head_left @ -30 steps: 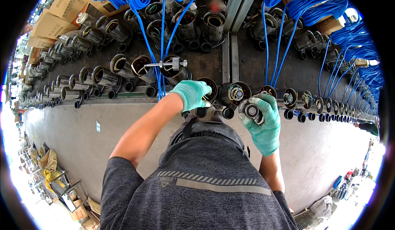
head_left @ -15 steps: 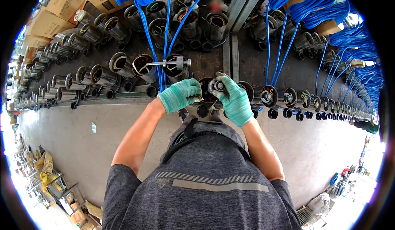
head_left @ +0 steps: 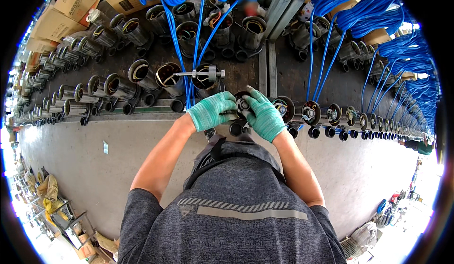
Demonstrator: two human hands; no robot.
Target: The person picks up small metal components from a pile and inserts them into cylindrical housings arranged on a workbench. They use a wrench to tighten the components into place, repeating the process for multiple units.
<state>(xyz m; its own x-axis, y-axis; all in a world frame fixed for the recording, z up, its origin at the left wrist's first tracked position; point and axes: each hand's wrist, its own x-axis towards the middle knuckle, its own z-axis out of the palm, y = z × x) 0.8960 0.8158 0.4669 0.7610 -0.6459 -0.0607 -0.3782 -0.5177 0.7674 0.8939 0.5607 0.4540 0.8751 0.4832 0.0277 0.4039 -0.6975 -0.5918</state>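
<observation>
Between my gloved hands stands a cylindrical metal motor housing (head_left: 236, 128) with a dark base fitting. A round metal part with a hub (head_left: 243, 104) sits in its opening. My right hand (head_left: 266, 116) bends its fingers and thumb around that part at the housing's right rim. At the left rim, my left hand (head_left: 213, 110) has its fingers curled and pressed together; whatever is in them is hidden. Just beyond the left hand, a metal shaft with a thicker cylinder (head_left: 207, 73) lies across the mouth of another open housing (head_left: 208, 92).
Open housings (head_left: 118, 86) with wires inside line the bench edge to the left. To the right runs a row of housings (head_left: 311, 112) with fitted tops. Coiled blue cables (head_left: 354, 1) stand above. A metal post (head_left: 279, 6) rises behind; cardboard boxes (head_left: 75, 1) are far left.
The round metal part, held up by my right hand before, is now down in the housing's opening. My left hand has moved slightly right, up against the rim.
</observation>
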